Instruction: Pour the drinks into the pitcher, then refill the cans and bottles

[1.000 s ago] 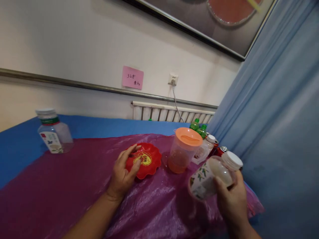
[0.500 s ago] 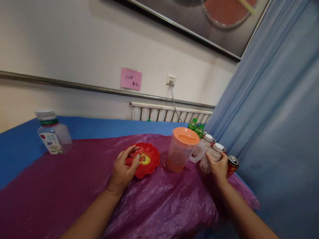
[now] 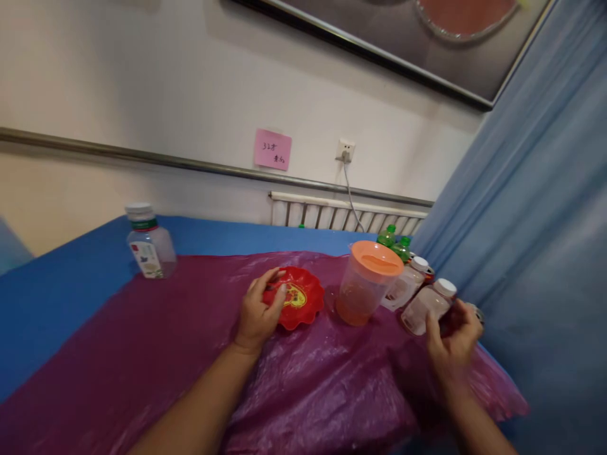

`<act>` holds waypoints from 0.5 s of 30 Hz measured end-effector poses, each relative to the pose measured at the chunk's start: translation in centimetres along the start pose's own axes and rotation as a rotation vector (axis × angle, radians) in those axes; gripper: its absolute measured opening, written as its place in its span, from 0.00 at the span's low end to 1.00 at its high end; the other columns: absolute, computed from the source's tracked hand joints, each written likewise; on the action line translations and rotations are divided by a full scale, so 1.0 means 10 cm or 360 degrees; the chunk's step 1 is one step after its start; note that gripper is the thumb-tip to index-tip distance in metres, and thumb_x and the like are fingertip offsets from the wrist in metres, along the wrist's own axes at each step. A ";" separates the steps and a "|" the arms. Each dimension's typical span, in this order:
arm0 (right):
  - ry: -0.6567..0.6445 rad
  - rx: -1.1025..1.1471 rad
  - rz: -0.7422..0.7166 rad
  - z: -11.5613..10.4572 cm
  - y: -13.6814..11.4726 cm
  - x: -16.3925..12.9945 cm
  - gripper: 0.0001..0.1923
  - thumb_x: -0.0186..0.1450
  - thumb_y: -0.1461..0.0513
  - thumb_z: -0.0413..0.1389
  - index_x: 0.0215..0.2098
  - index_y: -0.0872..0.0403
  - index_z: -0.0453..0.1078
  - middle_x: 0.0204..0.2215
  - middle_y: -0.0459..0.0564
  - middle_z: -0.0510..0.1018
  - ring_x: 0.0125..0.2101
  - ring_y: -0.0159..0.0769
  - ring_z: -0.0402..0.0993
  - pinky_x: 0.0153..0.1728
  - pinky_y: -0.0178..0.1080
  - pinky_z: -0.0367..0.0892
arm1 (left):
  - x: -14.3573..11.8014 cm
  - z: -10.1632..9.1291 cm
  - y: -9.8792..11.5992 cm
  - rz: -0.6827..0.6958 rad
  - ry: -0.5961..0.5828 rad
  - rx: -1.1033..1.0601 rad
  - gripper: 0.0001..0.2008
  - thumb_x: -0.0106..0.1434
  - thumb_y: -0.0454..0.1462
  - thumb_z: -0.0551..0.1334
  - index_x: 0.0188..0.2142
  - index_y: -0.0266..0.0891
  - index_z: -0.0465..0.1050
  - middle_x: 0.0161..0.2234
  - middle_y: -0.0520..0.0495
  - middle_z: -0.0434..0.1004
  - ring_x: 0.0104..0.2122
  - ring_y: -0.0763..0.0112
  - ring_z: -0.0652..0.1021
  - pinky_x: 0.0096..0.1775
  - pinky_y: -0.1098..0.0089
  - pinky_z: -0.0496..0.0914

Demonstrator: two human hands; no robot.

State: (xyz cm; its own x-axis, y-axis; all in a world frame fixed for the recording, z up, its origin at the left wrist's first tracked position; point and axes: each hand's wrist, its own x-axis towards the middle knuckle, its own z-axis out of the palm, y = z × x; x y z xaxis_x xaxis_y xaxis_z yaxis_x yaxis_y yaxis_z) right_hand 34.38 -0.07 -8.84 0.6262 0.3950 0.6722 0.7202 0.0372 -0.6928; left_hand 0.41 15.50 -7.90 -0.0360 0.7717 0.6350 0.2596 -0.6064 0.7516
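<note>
My left hand (image 3: 260,309) rests at the left rim of a red scalloped plate (image 3: 303,309) with a yellow print. Its fingers are spread and the thumb extends over the plate. On the right, my right hand (image 3: 453,341) is slightly blurred, fingers apart, just beside a clear bottle with a white cap (image 3: 424,306); no grip on the bottle shows. Behind that hand a drink can (image 3: 477,311) is mostly hidden. Between my hands stands a clear pitcher with an orange lid (image 3: 363,297), a little orange liquid at its bottom.
A second white-capped bottle (image 3: 412,272) and green bottles (image 3: 402,248) line the right edge by a blue curtain (image 3: 535,240). A labelled clear jar (image 3: 154,249) stands at the left. Wrinkled purple plastic sheeting (image 3: 180,322) covers part of the blue table (image 3: 85,272).
My right hand has come off the white-capped bottle and moved slightly right and toward me. My left hand stays by the plate. The whole view has shifted left.
</note>
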 end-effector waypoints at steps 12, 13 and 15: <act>-0.2428 0.0452 -0.1135 0.62 -2.02 -1.48 0.28 0.71 0.50 0.56 0.65 0.52 0.65 0.64 0.56 0.70 0.63 0.50 0.65 0.63 0.53 0.62 | 0.29 -0.26 0.37 -0.0116 0.0711 -0.0605 0.19 0.65 0.46 0.65 0.51 0.39 0.74 0.49 0.38 0.82 0.49 0.61 0.81 0.50 0.61 0.74; -0.2488 0.0438 -0.1167 0.65 -2.03 -1.52 0.30 0.70 0.48 0.56 0.66 0.51 0.64 0.65 0.57 0.69 0.63 0.52 0.64 0.63 0.55 0.62 | 0.32 -0.31 0.39 -0.0166 0.0776 -0.0638 0.19 0.65 0.46 0.65 0.51 0.39 0.75 0.49 0.37 0.82 0.48 0.62 0.82 0.48 0.63 0.74; -0.2537 0.0407 -0.1205 0.68 -2.01 -1.59 0.33 0.70 0.46 0.55 0.69 0.50 0.61 0.67 0.58 0.65 0.65 0.55 0.60 0.63 0.59 0.59 | 0.39 -0.42 0.42 -0.0322 0.0901 -0.0725 0.19 0.63 0.45 0.66 0.50 0.38 0.74 0.50 0.37 0.82 0.45 0.65 0.82 0.44 0.67 0.74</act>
State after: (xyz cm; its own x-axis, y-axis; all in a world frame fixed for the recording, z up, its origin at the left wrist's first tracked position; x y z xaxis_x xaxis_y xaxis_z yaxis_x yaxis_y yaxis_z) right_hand 7.90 -0.86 -7.39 -0.7661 0.6398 0.0610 0.5286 0.6812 -0.5064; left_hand -2.69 15.17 -1.51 -0.5628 0.7345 0.3792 -0.2250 -0.5775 0.7848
